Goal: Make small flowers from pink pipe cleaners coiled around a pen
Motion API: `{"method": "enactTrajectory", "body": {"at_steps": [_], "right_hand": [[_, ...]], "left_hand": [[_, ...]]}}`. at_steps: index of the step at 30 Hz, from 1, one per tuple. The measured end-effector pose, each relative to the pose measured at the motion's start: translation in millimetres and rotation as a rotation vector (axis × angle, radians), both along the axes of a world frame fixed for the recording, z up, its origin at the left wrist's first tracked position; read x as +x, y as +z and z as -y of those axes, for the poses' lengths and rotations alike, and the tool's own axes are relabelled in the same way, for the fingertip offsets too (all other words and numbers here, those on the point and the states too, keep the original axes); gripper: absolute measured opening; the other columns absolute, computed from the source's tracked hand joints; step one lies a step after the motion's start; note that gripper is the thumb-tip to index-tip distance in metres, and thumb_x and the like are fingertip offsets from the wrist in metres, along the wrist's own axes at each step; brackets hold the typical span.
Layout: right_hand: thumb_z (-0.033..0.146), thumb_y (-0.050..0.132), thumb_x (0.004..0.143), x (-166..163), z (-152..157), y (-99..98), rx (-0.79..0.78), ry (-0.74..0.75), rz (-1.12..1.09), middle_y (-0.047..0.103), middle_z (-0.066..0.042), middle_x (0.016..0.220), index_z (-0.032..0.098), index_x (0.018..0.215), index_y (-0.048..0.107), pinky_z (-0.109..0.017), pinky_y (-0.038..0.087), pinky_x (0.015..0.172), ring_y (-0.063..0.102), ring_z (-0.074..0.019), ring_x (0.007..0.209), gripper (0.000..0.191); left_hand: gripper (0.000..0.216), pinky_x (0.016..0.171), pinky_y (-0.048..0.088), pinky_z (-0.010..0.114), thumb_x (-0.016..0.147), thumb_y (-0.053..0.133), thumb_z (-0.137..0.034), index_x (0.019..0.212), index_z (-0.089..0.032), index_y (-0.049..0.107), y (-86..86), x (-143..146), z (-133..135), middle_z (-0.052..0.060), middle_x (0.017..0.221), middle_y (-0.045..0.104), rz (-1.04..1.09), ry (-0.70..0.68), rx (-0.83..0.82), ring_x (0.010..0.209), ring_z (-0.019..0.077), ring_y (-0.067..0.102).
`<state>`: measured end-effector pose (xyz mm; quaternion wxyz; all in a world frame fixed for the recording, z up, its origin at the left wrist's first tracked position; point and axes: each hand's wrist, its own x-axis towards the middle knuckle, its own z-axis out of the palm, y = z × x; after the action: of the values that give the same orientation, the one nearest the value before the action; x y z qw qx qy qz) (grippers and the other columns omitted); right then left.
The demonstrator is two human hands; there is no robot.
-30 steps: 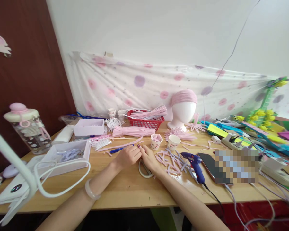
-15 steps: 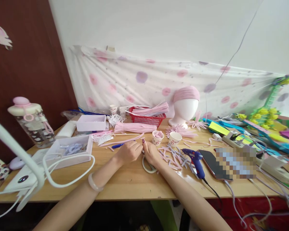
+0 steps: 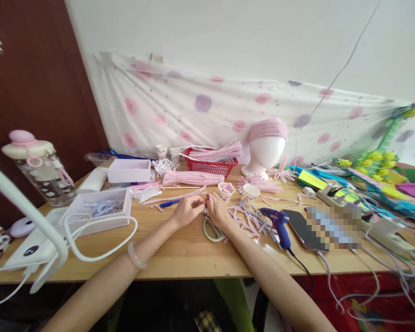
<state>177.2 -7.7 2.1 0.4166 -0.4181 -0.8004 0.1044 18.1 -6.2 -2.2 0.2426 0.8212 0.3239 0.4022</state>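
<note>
My left hand (image 3: pixel 187 210) and my right hand (image 3: pixel 218 212) meet fingertip to fingertip over the wooden table (image 3: pixel 180 251), pinching something small and pink between them; it is too small to name. A white ring (image 3: pixel 210 230) lies on the table under my right wrist. Loose pink and lilac pipe-cleaner pieces (image 3: pixel 249 220) are scattered just right of my right hand. Two small paper cups (image 3: pixel 225 191) stand just beyond my fingers. A blue pen (image 3: pixel 169 203) lies left of my left hand.
A blue glue gun (image 3: pixel 277 220) and a phone (image 3: pixel 299 223) lie to the right. A red basket (image 3: pixel 210 166), a white mannequin head (image 3: pixel 265 150) with a pink band, white trays (image 3: pixel 100 213), a water bottle (image 3: pixel 39 171) and a white lamp arm (image 3: pixel 38 221) surround the spot.
Both hands have lifted slightly off the table and moved a little away from me, fingertips still together. The view has shifted a bit.
</note>
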Motion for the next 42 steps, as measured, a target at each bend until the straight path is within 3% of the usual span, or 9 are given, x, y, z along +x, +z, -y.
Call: {"method": "enactTrajectory", "body": {"at_steps": [4, 9, 13, 15, 20, 26, 35, 38, 42], "right_hand": [[0.035, 0.036, 0.095, 0, 3, 1.4, -0.005, 0.014, -0.023, 0.049, -0.005, 0.07, 0.026, 0.069, 0.038, -0.04, 0.04, 0.083, 0.046, -0.0253, 0.079, 0.029], [0.035, 0.03, 0.099, 0, 8, -1.4, -0.065, 0.018, -0.132, 0.055, -0.005, 0.078, 0.023, 0.08, 0.047, -0.038, 0.042, 0.078, 0.05, -0.0231, 0.078, 0.029], [0.036, 0.035, 0.1, -1, 11, -4.9, -0.142, 0.086, -0.246, 0.06, -0.003, 0.083, 0.02, 0.114, 0.045, -0.032, 0.046, 0.07, 0.056, -0.0191, 0.073, 0.024], [0.037, 0.038, 0.099, -2, 12, -5.2, -0.172, 0.122, -0.294, 0.061, -0.004, 0.085, 0.02, 0.121, 0.042, -0.031, 0.047, 0.069, 0.058, -0.0186, 0.073, 0.028], [0.043, 0.043, 0.096, -5, 13, -1.5, -0.252, 0.206, -0.369, 0.063, -0.004, 0.083, 0.021, 0.105, 0.055, -0.03, 0.048, 0.068, 0.059, -0.0187, 0.073, 0.026], [0.051, 0.047, 0.094, -4, 10, 3.1, -0.337, 0.282, -0.461, 0.066, -0.005, 0.085, 0.021, 0.096, 0.061, -0.034, 0.051, 0.079, 0.063, -0.0202, 0.082, 0.033], [0.054, 0.057, 0.088, -7, 13, 0.8, -0.423, 0.345, -0.522, 0.069, -0.006, 0.094, 0.021, 0.108, 0.063, -0.033, 0.05, 0.08, 0.062, -0.0199, 0.085, 0.039], [0.054, 0.059, 0.088, -7, 13, -1.3, -0.436, 0.352, -0.538, 0.069, -0.006, 0.095, 0.021, 0.106, 0.063, -0.031, 0.05, 0.074, 0.062, -0.0193, 0.082, 0.037], [0.052, 0.062, 0.086, -7, 12, -2.7, -0.437, 0.369, -0.559, 0.07, -0.006, 0.097, 0.022, 0.105, 0.063, -0.033, 0.049, 0.079, 0.063, -0.0209, 0.089, 0.036]], "left_hand": [[0.026, 0.068, 0.057, 0.033, 0.094, 0.058, -0.033, 0.11, -0.014, 0.061, -10.2, 3, -7, 0.006, 0.101, 0.067, 0.087, -0.096, -0.258, 0.08, 0.0159, 0.066], [0.023, 0.069, 0.057, 0.033, 0.093, 0.058, -0.036, 0.094, -0.013, 0.063, -2.4, -4, -11, 0.003, 0.084, 0.067, 0.26, -0.06, -0.377, 0.073, 0.0148, 0.065], [0.025, 0.069, 0.057, 0.032, 0.087, 0.058, -0.04, 0.079, -0.016, 0.058, 8.8, -9, -11, 0.001, 0.072, 0.065, 0.364, 0.031, -0.35, 0.068, 0.016, 0.065], [0.025, 0.067, 0.056, 0.031, 0.085, 0.056, -0.041, 0.077, -0.018, 0.056, 11.8, -10, -10, 0.0, 0.071, 0.065, 0.381, 0.069, -0.321, 0.067, 0.0163, 0.065], [0.018, 0.066, 0.05, 0.028, 0.085, 0.056, -0.035, 0.076, -0.019, 0.056, 16.1, -10, -4, -0.001, 0.069, 0.063, 0.324, 0.089, -0.238, 0.067, 0.016, 0.061], [0.017, 0.067, 0.046, 0.027, 0.087, 0.053, -0.031, 0.075, -0.019, 0.056, 24.2, -14, 0, 0.001, 0.071, 0.062, 0.249, 0.085, -0.131, 0.069, 0.0164, 0.057], [0.016, 0.068, 0.046, 0.028, 0.087, 0.051, -0.028, 0.074, -0.019, 0.055, 23.9, -17, -1, 0.001, 0.071, 0.065, 0.228, 0.116, -0.092, 0.07, 0.0173, 0.06], [0.018, 0.068, 0.049, 0.028, 0.088, 0.048, -0.029, 0.076, -0.019, 0.056, 20.9, -16, -3, 0.002, 0.073, 0.067, 0.24, 0.12, -0.11, 0.071, 0.0175, 0.063], [0.019, 0.07, 0.051, 0.029, 0.088, 0.048, -0.03, 0.077, -0.018, 0.058, 20.6, -15, -3, 0.004, 0.076, 0.07, 0.241, 0.134, -0.119, 0.073, 0.0186, 0.065]]}}
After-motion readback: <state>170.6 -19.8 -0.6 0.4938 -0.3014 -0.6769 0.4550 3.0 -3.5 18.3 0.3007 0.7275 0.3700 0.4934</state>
